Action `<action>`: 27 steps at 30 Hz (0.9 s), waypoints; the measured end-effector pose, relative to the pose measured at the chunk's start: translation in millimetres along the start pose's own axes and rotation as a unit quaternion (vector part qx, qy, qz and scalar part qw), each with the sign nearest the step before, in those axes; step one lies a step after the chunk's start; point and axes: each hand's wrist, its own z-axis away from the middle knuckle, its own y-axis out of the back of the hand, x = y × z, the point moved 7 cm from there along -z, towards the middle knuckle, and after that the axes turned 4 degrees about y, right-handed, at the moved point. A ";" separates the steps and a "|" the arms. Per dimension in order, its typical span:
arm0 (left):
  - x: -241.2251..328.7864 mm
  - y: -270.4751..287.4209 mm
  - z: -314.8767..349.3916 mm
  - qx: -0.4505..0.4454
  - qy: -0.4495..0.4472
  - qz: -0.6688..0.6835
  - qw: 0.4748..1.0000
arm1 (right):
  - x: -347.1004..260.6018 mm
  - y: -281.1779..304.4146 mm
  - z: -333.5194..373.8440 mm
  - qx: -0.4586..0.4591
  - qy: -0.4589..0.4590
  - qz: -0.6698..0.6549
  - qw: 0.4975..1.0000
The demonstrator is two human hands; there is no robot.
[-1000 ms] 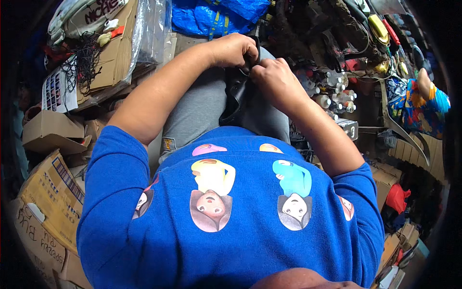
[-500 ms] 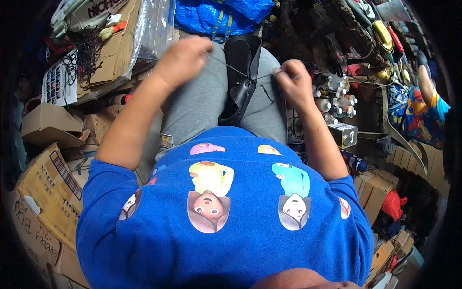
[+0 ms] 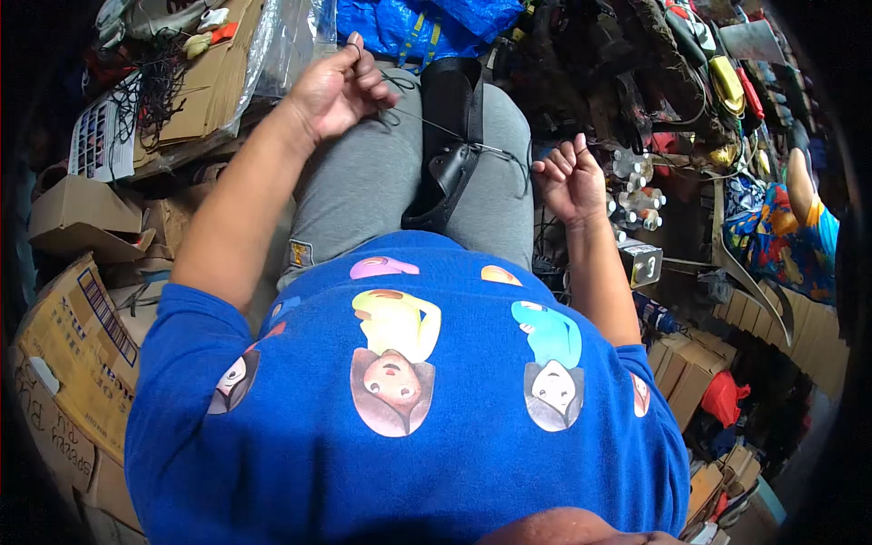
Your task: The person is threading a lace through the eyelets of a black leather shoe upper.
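Note:
A black leather shoe upper [image 3: 445,173] lies lengthwise across my lap, between my thighs. Dark thread [image 3: 422,119] runs from the middle of it up to my left hand [image 3: 338,95], with loose loops beside the fingers. That hand is raised left of the upper, its fingers curled on the thread. A thin, shiny needle-like piece [image 3: 490,149] sticks out at the stitching point, thread hanging around it. My right hand [image 3: 574,180] is held off to the right, apart from the upper, fingers bent inward; whether thread is in them is hard to make out.
Cardboard boxes [image 3: 86,218] and flat cardboard [image 3: 195,104] crowd the left side. A blue bag [image 3: 381,32] lies beyond my knees. Small bottles [image 3: 643,200] stand to the right, near a curved metal strip [image 3: 749,282]. Another person's arm [image 3: 799,186] shows at far right.
Both hands have moved apart from the upper's centre: the left outward and up with its fingers loosening, the right slightly outward, turning palm up. A needle-like piece now shows at the stitching point.

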 end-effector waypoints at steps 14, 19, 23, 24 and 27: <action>14.9 -83.4 98.8 0.107 -0.288 -0.717 0.626 | -44.0 -124.1 -13.0 -0.154 0.158 0.726 0.652; -66.1 -108.4 60.7 0.013 -0.119 -0.822 0.557 | -6.2 -159.3 -47.7 -0.175 0.064 0.917 0.352; -79.4 -105.1 56.8 -0.044 -0.187 -0.800 0.569 | -14.5 -125.8 -43.1 -0.171 -0.020 0.889 0.424; -78.8 -107.2 59.6 -0.044 -0.187 -0.799 0.570 | -20.8 -112.8 -37.9 -0.155 -0.025 0.839 0.521; -69.1 -98.5 53.4 -0.052 -0.254 -0.805 0.533 | -28.5 -100.3 -5.4 -0.108 -0.013 0.757 0.645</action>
